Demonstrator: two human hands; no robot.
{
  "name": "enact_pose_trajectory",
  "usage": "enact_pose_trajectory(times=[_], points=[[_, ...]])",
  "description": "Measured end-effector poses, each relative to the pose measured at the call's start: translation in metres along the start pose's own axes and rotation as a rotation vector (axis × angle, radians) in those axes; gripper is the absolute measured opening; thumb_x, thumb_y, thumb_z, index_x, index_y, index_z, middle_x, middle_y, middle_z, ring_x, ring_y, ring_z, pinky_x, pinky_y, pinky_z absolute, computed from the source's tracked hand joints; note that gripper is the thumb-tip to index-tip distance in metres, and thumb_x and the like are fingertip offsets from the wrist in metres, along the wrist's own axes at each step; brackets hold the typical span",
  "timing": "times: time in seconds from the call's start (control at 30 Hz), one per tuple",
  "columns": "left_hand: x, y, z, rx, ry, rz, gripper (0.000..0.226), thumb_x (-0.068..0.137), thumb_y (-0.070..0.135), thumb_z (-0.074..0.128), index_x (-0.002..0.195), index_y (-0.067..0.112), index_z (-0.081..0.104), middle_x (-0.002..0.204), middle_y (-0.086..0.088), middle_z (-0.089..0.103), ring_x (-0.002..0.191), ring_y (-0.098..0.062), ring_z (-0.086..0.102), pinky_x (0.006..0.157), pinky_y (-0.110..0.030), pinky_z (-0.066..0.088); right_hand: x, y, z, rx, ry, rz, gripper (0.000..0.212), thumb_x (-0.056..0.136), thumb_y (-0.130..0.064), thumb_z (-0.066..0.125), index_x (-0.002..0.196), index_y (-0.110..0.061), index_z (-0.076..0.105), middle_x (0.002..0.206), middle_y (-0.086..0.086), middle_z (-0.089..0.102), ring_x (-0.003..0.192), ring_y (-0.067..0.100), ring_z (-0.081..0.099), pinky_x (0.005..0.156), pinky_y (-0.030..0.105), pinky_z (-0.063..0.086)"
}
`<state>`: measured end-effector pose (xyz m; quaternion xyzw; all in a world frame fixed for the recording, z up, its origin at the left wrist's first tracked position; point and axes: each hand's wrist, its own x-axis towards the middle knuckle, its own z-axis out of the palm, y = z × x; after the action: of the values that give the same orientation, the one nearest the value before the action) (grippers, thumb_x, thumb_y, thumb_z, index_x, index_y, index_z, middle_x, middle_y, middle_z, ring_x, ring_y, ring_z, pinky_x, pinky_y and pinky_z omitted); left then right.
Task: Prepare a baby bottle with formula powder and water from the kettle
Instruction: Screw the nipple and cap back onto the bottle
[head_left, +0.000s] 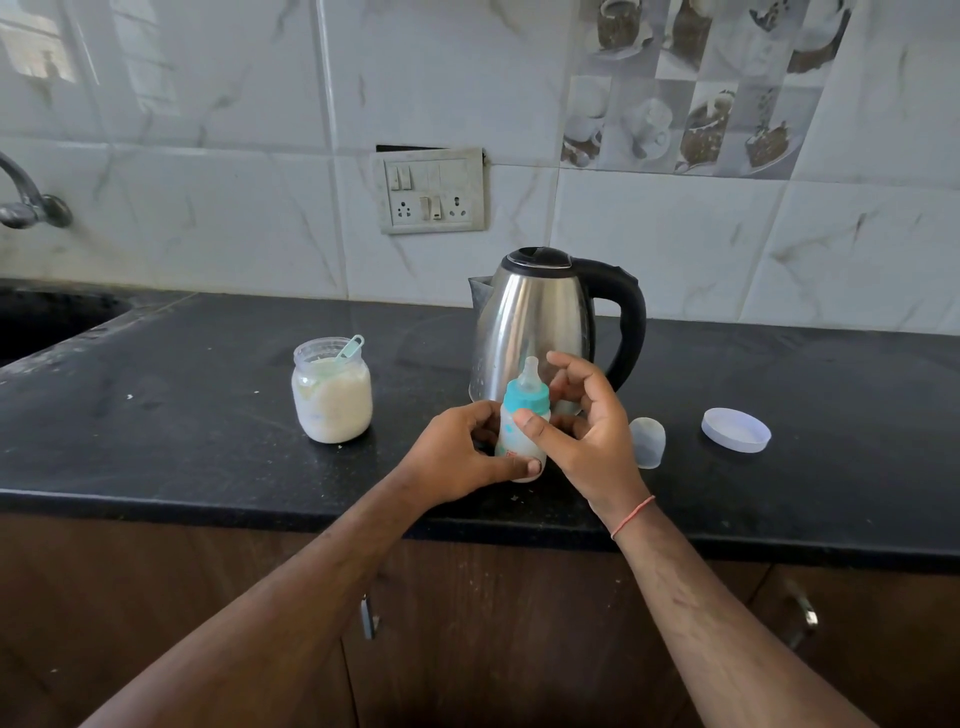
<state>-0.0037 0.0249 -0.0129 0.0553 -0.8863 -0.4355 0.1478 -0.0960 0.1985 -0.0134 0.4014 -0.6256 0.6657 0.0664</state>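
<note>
We stand at a black stone counter (208, 415) backed by white marbled tiles, with a switch-and-socket plate (431, 190) on the wall and a tap (26, 200) at the far left above a dark sink (47, 322). The stainless steel kettle (535, 312) stands directly behind our hands, lid down, its black handle turned to the right; it sits just behind the bottle and crowds the space there. To the right lie a clear bottle cap (648, 441) and, farther right, a pale lilac jar lid (736, 429), both apart from our hands.

We hold the baby bottle (522, 436) upright near the counter's front edge. Our left hand (457, 457) wraps the lower body, its thumb pressed across the base. Our right hand (587, 436) pinches the bottle just under the teal collar with thumb and forefinger, while the other fingers arch loosely beside the teat. The teat and collar are on.

The bottle holds a whitish liquid. To its left, well apart, an open glass jar (332, 389) holds white formula powder, with a teal scoop (349, 349) standing in it, handle leaning over the rim.
</note>
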Motion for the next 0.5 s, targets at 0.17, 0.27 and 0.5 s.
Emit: enact_pose_trajectory(times=[0.17, 0.27, 0.5], points=[[0.0001, -0.0008, -0.0007, -0.005, -0.004, 0.005, 0.067, 0.078, 0.047, 0.094, 0.137, 0.029, 0.067, 0.119, 0.015, 0.076, 0.109, -0.002, 0.072, 0.101, -0.032, 0.061, 0.0008, 0.0003, 0.0002, 0.101, -0.051, 0.041, 0.050, 0.102, -0.009, 0.072, 0.150, -0.017, 0.060, 0.137, -0.012, 0.072, 0.132, 0.016, 0.066, 0.103, 0.034, 0.060], [0.0006, -0.0009, -0.0013, -0.009, -0.026, 0.012, 0.064, 0.079, 0.045, 0.094, 0.136, 0.029, 0.067, 0.119, 0.014, 0.076, 0.110, -0.004, 0.072, 0.100, -0.032, 0.061, 0.0001, -0.0004, 0.0005, 0.025, -0.023, 0.034, 0.050, 0.095, -0.018, 0.083, 0.142, -0.024, 0.065, 0.128, -0.014, 0.072, 0.126, 0.018, 0.068, 0.093, 0.035, 0.065], [0.0006, -0.0037, -0.0018, -0.033, -0.046, 0.031, 0.063, 0.080, 0.043, 0.095, 0.136, 0.028, 0.069, 0.118, 0.014, 0.078, 0.107, 0.000, 0.073, 0.095, -0.025, 0.060, 0.0011, 0.0003, -0.0011, 0.167, -0.091, 0.091, 0.046, 0.101, -0.020, 0.075, 0.146, -0.014, 0.065, 0.141, 0.000, 0.073, 0.135, 0.020, 0.066, 0.107, 0.040, 0.059]])
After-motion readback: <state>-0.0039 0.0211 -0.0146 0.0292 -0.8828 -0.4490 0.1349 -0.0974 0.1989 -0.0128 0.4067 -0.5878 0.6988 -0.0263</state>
